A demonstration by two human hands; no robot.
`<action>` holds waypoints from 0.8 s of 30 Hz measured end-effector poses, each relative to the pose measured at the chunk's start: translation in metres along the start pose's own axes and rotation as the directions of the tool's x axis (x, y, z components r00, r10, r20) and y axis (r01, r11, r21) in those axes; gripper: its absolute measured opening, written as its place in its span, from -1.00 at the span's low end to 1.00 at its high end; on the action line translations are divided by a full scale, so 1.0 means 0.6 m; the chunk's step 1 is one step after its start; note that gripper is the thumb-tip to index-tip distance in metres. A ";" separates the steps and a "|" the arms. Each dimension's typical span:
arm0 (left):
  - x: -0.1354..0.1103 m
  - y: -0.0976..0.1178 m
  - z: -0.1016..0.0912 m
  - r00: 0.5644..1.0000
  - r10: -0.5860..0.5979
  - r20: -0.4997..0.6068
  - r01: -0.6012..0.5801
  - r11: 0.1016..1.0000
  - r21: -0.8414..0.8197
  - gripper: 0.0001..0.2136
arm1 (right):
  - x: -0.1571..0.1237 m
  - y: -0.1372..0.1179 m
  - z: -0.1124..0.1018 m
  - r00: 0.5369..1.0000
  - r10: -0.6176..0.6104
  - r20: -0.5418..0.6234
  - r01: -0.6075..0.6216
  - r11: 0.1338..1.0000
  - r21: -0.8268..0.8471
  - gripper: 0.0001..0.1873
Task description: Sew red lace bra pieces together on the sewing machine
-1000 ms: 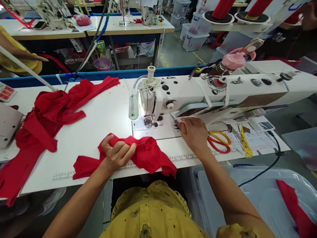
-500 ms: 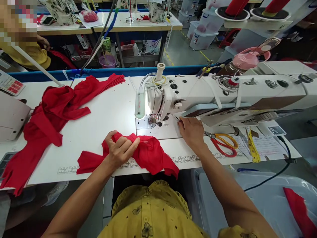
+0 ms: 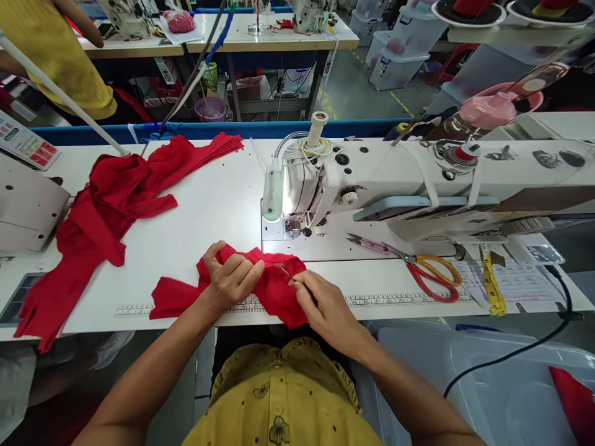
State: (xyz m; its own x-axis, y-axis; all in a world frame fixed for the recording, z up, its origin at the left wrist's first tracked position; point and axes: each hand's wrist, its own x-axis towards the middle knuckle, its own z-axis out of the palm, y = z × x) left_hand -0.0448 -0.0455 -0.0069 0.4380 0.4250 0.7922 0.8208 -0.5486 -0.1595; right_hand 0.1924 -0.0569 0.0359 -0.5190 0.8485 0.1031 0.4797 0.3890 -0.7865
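My left hand (image 3: 232, 274) is closed on a piece of red fabric (image 3: 283, 300), pinching its upper edge above the table's front edge. My right hand (image 3: 328, 310) grips a thin pointed metal tool (image 3: 284, 270) with a dark rear end; its tip rests at or just over the gathered fabric, right of my left fingers. The tool's exact kind is unclear. Behind both hands stands a white sewing machine (image 3: 320, 186), its needle area lit. Scissors (image 3: 434, 272) with orange and red handles lie to the right, blades against small pinkish snips (image 3: 372, 244).
A pile of red fabric pieces (image 3: 106, 217) lies on the left of the table. A tape measure (image 3: 493, 285) and papers are at the right. A clear plastic bin (image 3: 418, 359) stands below the front edge. Another person in yellow (image 3: 69, 62) is across the table.
My right hand has come from beside the machine to the red fabric, bringing the thin tool with it. The snips now show on the table. My left hand keeps its hold.
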 end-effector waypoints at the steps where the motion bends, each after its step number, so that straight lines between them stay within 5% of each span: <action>1: -0.001 0.000 0.000 1.000 0.001 0.002 -0.001 1.000 0.004 -0.82 | 0.001 -0.003 0.011 1.000 0.014 0.003 -0.014 1.000 0.023 -0.80; 6: 0.000 0.000 -0.001 1.000 0.004 -0.004 -0.004 1.000 0.013 -0.83 | 0.007 0.005 0.036 0.999 0.034 0.018 -0.034 0.998 0.050 -0.79; 24: 0.001 0.001 -0.001 1.000 0.003 -0.011 -0.003 1.000 -0.022 -0.83 | 0.008 0.012 0.043 1.000 0.024 0.010 -0.025 0.998 0.055 -0.79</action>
State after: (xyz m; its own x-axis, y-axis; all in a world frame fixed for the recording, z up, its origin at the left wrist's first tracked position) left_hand -0.0442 -0.0459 -0.0065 0.4366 0.4157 0.7979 0.8112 -0.5653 -0.1493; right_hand 0.1754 -0.0593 0.0149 -0.5140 0.8542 0.0780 0.4528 0.3475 -0.8211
